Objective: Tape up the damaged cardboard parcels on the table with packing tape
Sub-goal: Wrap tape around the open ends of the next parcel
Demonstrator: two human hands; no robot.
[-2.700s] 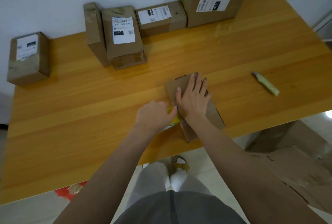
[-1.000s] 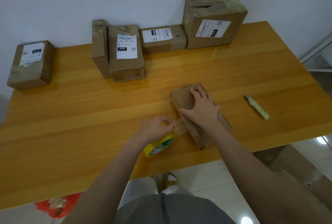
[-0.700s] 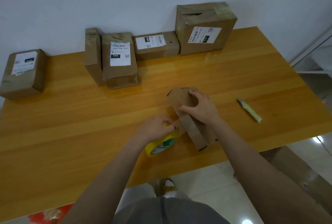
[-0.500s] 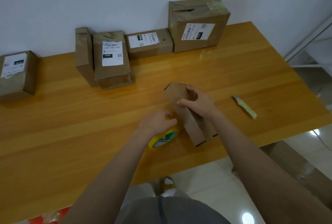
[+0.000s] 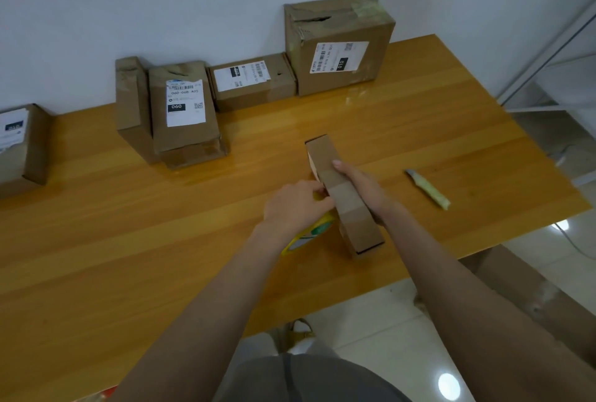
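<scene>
A small flat cardboard parcel (image 5: 346, 195) stands on its long edge near the table's front edge. A band of clear tape crosses its upturned narrow side. My right hand (image 5: 362, 189) grips the parcel from its right side, thumb on top. My left hand (image 5: 295, 205) holds a yellow roll of packing tape (image 5: 309, 234) against the parcel's left face. Most of the roll is hidden under that hand.
Several cardboard parcels line the wall: a large torn one (image 5: 338, 47), a flat one (image 5: 253, 84), a labelled one (image 5: 185, 114), a narrow one (image 5: 132, 105), and one at the far left (image 5: 21, 147). A yellow-handled utility knife (image 5: 427, 189) lies to the right on the wooden table (image 5: 129, 240).
The parcel lay flat under my right hand; it has been tipped up onto its long edge. My left hand has drawn the tape roll out and carried tape over the parcel's side.
</scene>
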